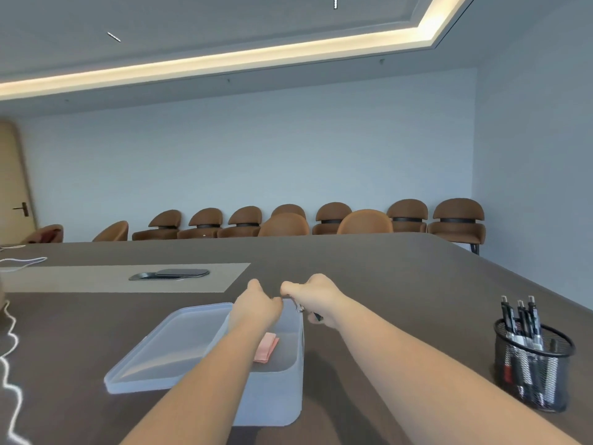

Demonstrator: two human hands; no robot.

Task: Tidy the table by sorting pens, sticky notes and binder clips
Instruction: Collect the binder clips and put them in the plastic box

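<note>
A translucent plastic box (288,393) stands on the dark table in front of me, with pink sticky notes (268,346) lying inside. Its lid (167,345) leans against the box's left side. My left hand (256,305) is closed above the box's far edge. My right hand (316,295) is closed just right of it, and a binder clip (298,306) with silver wire handles shows between the two hands; a dark part pokes out under the right hand. Which hand holds the clip's body is hidden. Several black pens stand in a mesh cup (532,370) at the right.
A white cord (9,364) snakes along the table's left edge. A tan inlay with a dark cable hatch (170,274) lies beyond the box. Brown chairs (333,216) line the far wall. The table's right edge (513,274) runs diagonally behind the pen cup.
</note>
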